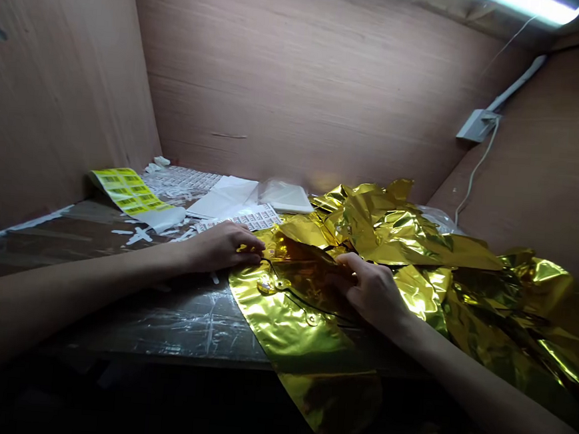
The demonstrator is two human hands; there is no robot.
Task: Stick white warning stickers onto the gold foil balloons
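A shiny gold foil piece lies across the table's front edge, its rounded end hanging over. My left hand is closed at its upper left edge, fingertips pinching beside a thin black cord; what exactly is pinched is too small to tell. With thumb and fingers closed, my right hand grips a raised fold of the gold foil. Between the hands, the cord runs over the foil past small round tabs. Crumpled gold foil is heaped behind and to the right of my right hand.
Yellow label sheets lie at the back left, near white paper scraps. White sheets and a clear-wrapped white stack stand behind the hands. Wooden panels enclose the table. A cable hangs from a box at right.
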